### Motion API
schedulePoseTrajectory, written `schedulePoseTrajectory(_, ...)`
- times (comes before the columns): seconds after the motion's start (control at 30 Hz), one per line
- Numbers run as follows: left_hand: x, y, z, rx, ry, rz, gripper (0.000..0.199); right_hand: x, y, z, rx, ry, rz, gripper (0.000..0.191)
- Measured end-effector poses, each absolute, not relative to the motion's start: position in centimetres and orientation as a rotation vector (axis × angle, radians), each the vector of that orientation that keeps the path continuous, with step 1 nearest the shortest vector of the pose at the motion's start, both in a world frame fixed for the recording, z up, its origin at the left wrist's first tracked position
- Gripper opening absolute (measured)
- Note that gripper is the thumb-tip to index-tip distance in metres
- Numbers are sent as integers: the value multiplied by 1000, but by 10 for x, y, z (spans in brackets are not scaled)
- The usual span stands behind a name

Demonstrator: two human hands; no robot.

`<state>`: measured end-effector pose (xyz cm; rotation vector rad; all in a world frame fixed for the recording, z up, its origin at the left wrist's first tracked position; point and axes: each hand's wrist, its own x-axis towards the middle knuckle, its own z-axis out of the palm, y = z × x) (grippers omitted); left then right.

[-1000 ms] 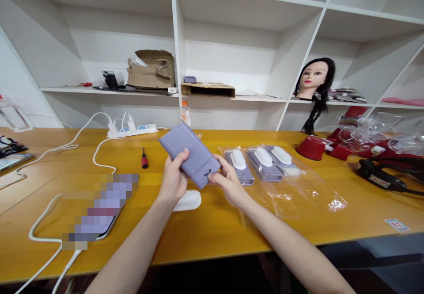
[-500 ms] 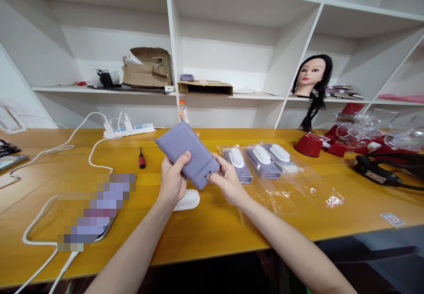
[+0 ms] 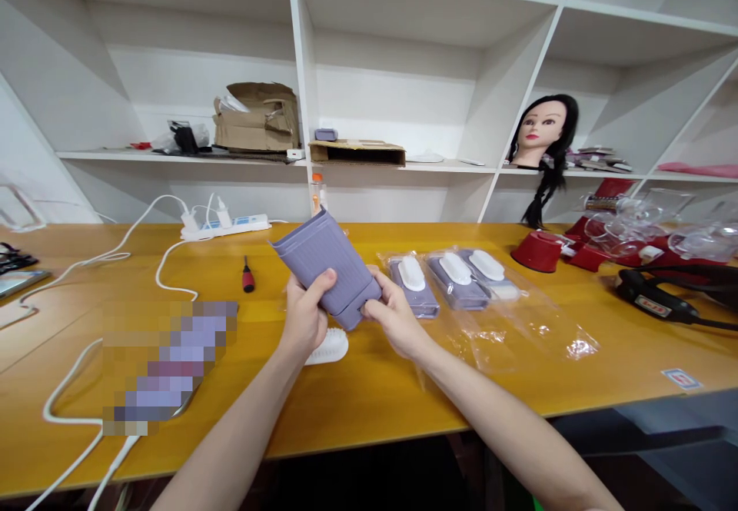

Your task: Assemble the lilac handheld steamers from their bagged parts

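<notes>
Head view: left hand (image 3: pixel 303 317) wraps its fingers around a purple ribbed case (image 3: pixel 326 261); right hand (image 3: pixel 395 315) grips its lower corner; white brush (image 3: pixel 331 347) lies just below.

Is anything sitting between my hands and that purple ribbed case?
Nothing visible: your left hand and right hand both grip the lavender ribbed plastic case directly. The white brush lies below, not between them.

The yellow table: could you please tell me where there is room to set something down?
Bare wood runs along the front table edge below the plastic-wrapped packs, with a smaller patch right of the screwdriver. The right end, among red and clear plastic parts, is crowded.
</notes>
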<state>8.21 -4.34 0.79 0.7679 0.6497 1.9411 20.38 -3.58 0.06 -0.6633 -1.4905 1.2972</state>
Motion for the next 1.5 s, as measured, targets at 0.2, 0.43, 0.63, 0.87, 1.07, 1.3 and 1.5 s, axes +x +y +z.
schedulePoseTrajectory(0.2,82,-47,6,827,545,1868,55,207,-38,-1,-723,-1528,977,48)
schedulePoseTrajectory(0.43,71,-44,15,799,445,1751,43,209,-42,-2,-507,-1663,1247,68)
schedulePoseTrajectory(0.63,77,-46,16,704,388,1729,39,201,-45,-11,-718,-1766,968,107)
schedulePoseTrajectory(0.87,89,-51,10,694,448,1685,47,206,-46,-5,-809,-1919,584,88)
schedulePoseTrajectory(1.07,91,-54,8,686,447,1687,41,207,-50,-1,-874,-1931,577,84)
schedulePoseTrajectory(1.3,91,-55,12,640,452,1730,36,206,-48,-6,-812,-1924,547,89)
schedulePoseTrajectory(1.5,86,-50,17,593,459,1772,39,199,-51,-8,-886,-1882,561,88)
